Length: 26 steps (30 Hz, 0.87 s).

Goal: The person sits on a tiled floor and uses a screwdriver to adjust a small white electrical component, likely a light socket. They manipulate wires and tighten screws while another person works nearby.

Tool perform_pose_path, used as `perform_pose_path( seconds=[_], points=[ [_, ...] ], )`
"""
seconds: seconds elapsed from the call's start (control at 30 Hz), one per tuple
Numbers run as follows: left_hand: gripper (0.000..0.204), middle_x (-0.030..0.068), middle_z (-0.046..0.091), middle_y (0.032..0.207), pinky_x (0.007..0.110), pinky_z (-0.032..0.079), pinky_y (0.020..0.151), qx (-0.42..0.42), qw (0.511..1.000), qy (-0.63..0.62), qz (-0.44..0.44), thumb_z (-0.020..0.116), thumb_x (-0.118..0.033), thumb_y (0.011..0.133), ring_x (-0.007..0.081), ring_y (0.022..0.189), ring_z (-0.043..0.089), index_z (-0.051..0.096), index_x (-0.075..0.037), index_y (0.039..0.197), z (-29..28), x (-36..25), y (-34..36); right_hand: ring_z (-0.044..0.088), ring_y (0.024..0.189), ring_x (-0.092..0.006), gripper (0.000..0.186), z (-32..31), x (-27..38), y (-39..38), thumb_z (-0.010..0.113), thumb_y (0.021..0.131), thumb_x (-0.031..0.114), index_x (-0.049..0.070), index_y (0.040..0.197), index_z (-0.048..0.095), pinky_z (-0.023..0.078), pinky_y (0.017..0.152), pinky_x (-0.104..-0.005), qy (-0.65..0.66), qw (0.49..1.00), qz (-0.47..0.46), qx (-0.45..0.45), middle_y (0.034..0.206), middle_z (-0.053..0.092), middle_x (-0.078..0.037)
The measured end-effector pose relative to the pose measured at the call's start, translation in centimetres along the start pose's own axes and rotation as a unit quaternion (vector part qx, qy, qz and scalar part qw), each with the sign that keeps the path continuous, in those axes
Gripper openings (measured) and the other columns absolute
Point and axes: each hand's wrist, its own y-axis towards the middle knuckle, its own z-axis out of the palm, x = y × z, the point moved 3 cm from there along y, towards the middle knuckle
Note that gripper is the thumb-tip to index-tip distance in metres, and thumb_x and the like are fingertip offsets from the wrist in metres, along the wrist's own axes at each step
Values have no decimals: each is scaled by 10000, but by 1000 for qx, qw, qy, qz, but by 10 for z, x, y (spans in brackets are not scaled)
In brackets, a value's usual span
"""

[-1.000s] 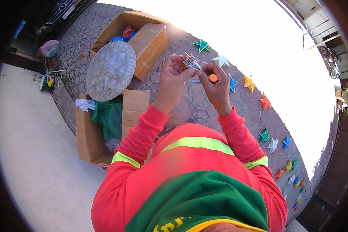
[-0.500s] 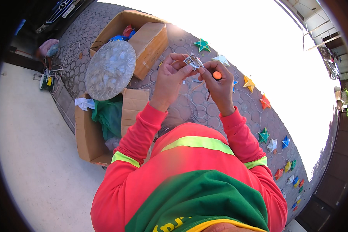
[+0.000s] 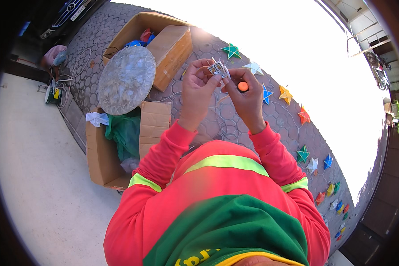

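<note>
In front of my chest I hold up a small white electrical outlet [image 3: 217,69] with its inner metal contacts showing. My left hand [image 3: 200,84] pinches it between thumb and fingers. Close against its right side, my right hand [image 3: 246,95] is closed on a tool with a round orange end [image 3: 243,86], perhaps a screwdriver; its shaft is hidden. The right thumb and fingertip also meet at a slim white piece [image 3: 227,72] beside the outlet, possibly wire or part of its casing.
Left stand open cardboard boxes [image 3: 103,153], one with green cloth [image 3: 125,135], and a round whitish netted disc [image 3: 127,80]. Star lanterns [image 3: 285,95] strung on wire line the paving at right. Far left, a person [image 3: 54,56] bends near a dark bucket [image 3: 53,95].
Both hands have shifted slightly, the right one a little left. The outlet has turned, showing more of its contacts, and the orange end has moved left. A blue star shows more fully.
</note>
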Motion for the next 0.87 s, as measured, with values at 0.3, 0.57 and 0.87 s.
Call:
perform_pose_path(
  seconds=[0.3,0.57,0.87],
  points=[
    [342,120,655,1127,250,563,792,2,999,29,23,598,78,933,120,973,651,488,-6,1245,7,-1,-2,675,704,-81,158,7,-3,-2,685,925,31,13,1057,600,476,538,-178,76,994,68,-35,869,698,-48],
    [377,116,681,1115,259,572,813,6,999,-47,-21,618,66,931,126,965,664,534,26,1296,4,-1,-3,657,680,-55,143,6,-1,-4,687,934,54,30,1044,598,431,491,-159,51,995,78,-46,849,694,-42],
    [374,103,685,1139,245,564,824,29,999,-24,-17,612,45,947,128,970,671,551,-3,1313,-8,3,-2,657,676,-55,158,10,-12,-8,683,940,66,31,1064,592,438,495,-158,48,996,73,-27,854,699,-45]
  ],
)
